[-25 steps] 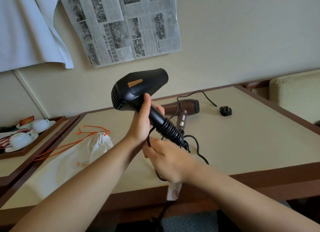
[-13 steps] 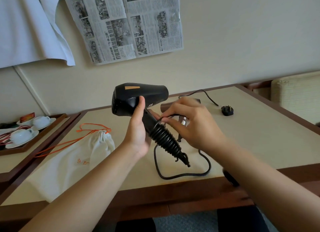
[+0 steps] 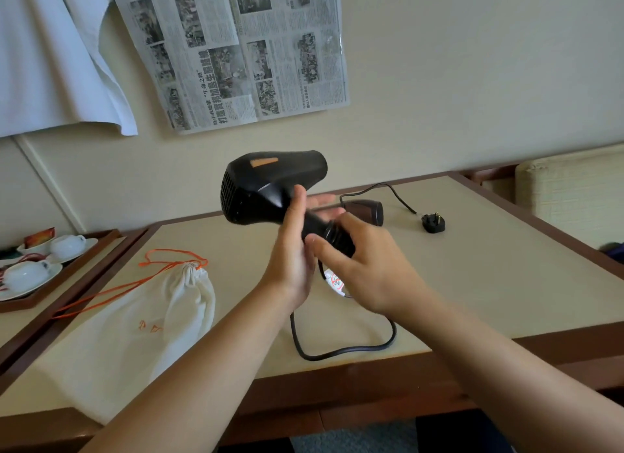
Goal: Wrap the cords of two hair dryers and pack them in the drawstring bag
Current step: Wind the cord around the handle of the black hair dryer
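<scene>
Presently the left hand (image 3: 292,250) grips the handle of the black hair dryer (image 3: 270,189), thumb up along the handle, barrel lifted above the grip and pointing away to the right. Right hand (image 3: 368,266) sits just below that grip, fingers curled round the ribbed strain relief (image 3: 339,238) at the handle's foot; whether cord is already pinched under those fingers is hidden, probably yes. From under the right hand the black cord (image 3: 337,353) drops and loops on the table (image 3: 489,283) towards the near edge. Beyond the grip lies the brown hair dryer (image 3: 366,211), its plug (image 3: 433,223) further right, cord unwrapped. Drawstring bag (image 3: 141,321) lies flat, well left of the grip, mouth drawn in. Step in hand, as judged: winding the black cord. To do well: keep the left grip steady, lay turns snug side by side on the handle, avoid bending sharply at the strain relief, feed slack evenly.
</scene>
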Action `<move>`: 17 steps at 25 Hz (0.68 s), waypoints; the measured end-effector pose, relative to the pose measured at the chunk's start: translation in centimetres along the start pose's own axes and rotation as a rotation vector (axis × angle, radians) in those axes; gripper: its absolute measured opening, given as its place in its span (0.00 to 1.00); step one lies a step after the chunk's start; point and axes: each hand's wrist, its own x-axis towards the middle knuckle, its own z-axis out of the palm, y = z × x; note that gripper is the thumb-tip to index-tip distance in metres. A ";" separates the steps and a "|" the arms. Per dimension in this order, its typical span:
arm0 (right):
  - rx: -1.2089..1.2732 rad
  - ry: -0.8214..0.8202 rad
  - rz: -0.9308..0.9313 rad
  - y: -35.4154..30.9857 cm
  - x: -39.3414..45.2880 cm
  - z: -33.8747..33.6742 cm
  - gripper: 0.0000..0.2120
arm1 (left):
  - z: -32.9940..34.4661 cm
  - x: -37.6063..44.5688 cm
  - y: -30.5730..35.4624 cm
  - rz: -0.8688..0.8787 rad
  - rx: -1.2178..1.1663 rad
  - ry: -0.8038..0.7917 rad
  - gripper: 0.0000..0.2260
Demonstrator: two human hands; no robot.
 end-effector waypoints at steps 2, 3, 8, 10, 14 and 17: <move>0.073 0.026 0.065 -0.2 1.4 -1.4 0.12 | 0.4 -0.1 0.0 -0.039 0.021 -0.150 0.29; 0.081 0.025 0.092 -0.2 2.2 -2.4 0.11 | 0.4 0.0 0.3 -0.040 0.072 -0.225 0.28; -0.143 0.069 0.101 1.0 4.9 -6.4 0.16 | -0.6 1.4 3.4 -0.050 0.637 -0.353 0.19; -0.302 0.051 0.073 1.8 4.8 -6.2 0.18 | -0.6 2.5 4.3 -0.125 0.871 -0.432 0.09; -0.458 -0.107 -0.049 2.8 3.9 -4.4 0.14 | 1.4 5.5 7.6 0.078 1.624 -0.642 0.10; -0.387 -0.206 -0.100 2.2 3.7 -4.6 0.16 | 4.1 5.9 10.0 0.192 1.949 -0.893 0.06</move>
